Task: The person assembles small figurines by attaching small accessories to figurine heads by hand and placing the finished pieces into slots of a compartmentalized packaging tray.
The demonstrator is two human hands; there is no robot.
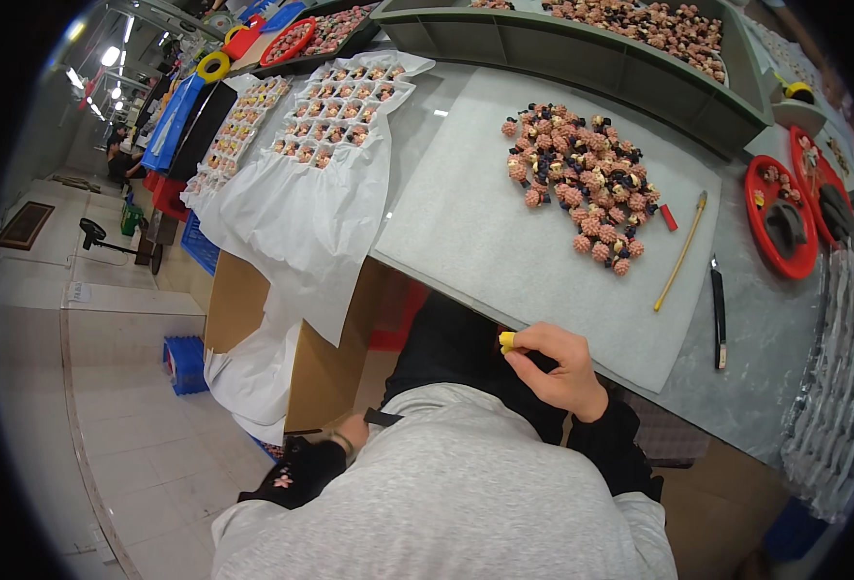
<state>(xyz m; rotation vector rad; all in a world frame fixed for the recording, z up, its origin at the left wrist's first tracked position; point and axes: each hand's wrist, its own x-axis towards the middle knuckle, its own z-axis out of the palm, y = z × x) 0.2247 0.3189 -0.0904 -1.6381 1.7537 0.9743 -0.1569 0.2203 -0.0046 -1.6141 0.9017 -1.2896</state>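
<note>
My right hand [564, 372] is just off the near edge of the table, its thumb and index finger pinched together. Bright yellow shows at those fingertips; whether it is a small piece or a fingertip covering, I cannot tell. Down at my left side, my left hand [352, 432] is beside a black strap-like piece [383, 418] at my waist, its fingers mostly hidden. On the table, a white foam sheet [466, 213] bears a heap of small pink-and-dark figurines [591, 179]. Right of the heap lie a short red piece [669, 217] and a thin yellow stick [680, 251].
A black craft knife [718, 314] lies right of the sheet. Behind stands a grey-green crate [582, 63] holding more figurines. White-lined trays of figurines [335, 116] are at the left, above a cardboard box [325, 377]. Red dishes [783, 217] and clear plastic packaging [838, 377] line the right.
</note>
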